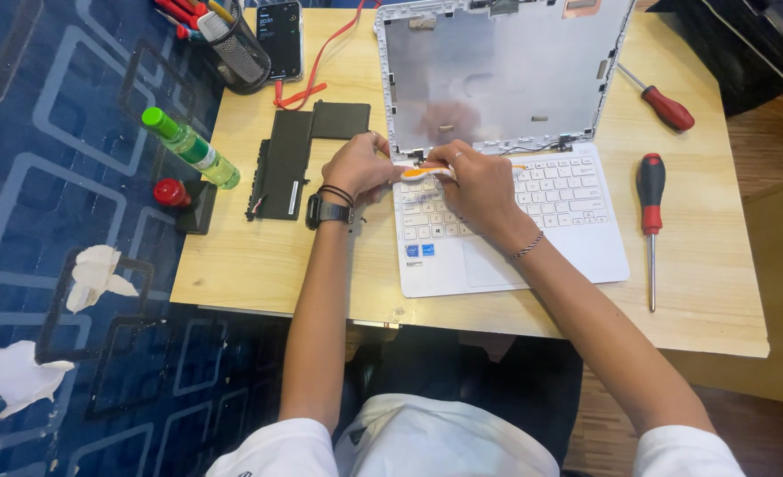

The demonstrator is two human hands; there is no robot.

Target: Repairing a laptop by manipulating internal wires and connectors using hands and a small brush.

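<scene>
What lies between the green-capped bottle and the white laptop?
In the head view, a flat black L-shaped battery pack lies between green-capped bottle and white laptop.

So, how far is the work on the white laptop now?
Done: the screen panel is out of the lid shell, and a black battery pack lies beside the laptop. In hand: both hands, left hand and right hand, hold an orange-white tool at the hinge. The lid remains attached.
</scene>
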